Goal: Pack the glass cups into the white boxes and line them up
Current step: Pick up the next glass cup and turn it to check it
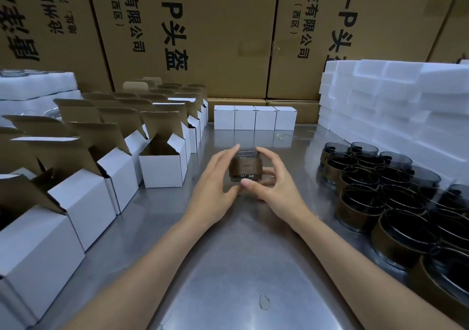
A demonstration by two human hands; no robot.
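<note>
Both hands hold one glass cup (245,165) above the middle of the steel tabletop (228,266). The left hand (215,177) curls round its left side; the right hand (272,180) curls round its right side, thumb across the front. The cup sits upright with a brown band round its body.

The step in hand appears to be carrying this cup to the nearest open white box (162,163), which stands just left of the hands with its lid flap raised. A good insertion likely calls for keeping the cup upright, centring it over the mouth, and clearing the folded side flaps before lowering.

Room to move is a lane of bare steel between the rows of open boxes (83,192) at left and the cluster of unpacked cups (380,190) at right. Four closed boxes (255,117) already line the far edge; foam blocks (396,101) wall the right rear.
</note>
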